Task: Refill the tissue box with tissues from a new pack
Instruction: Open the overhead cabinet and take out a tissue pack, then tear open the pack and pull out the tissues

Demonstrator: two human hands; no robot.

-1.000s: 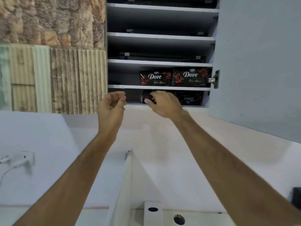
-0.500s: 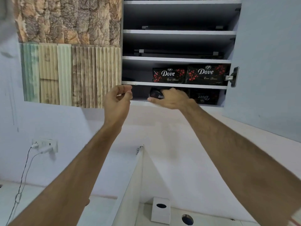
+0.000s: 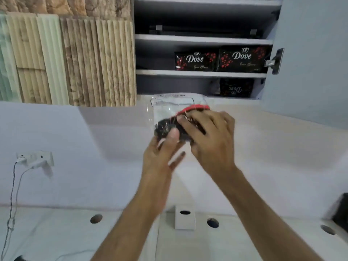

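A tissue pack (image 3: 169, 113) in black, red and clear plastic is held in the air below the open wall cabinet. My right hand (image 3: 209, 134) grips it from the right and above. My left hand (image 3: 163, 149) holds its lower left end, thumb on the dark part. The image is blurred by motion. A small white cube tissue box (image 3: 185, 220) with a dark oval hole stands on the counter below, between my forearms. More black Dove packs (image 3: 243, 59) lie on the cabinet shelves.
The cabinet door (image 3: 310, 53) hangs open at the right. Textured wall panels (image 3: 75, 59) fill the upper left. A socket with a plugged cable (image 3: 33, 159) is on the left wall. The white counter (image 3: 56, 232) has round holes. A dark object (image 3: 341, 211) sits at the right edge.
My right hand has pulled a pack out of the bottom shelf and down in front of the wall. My left hand has come over and taken hold of it too.
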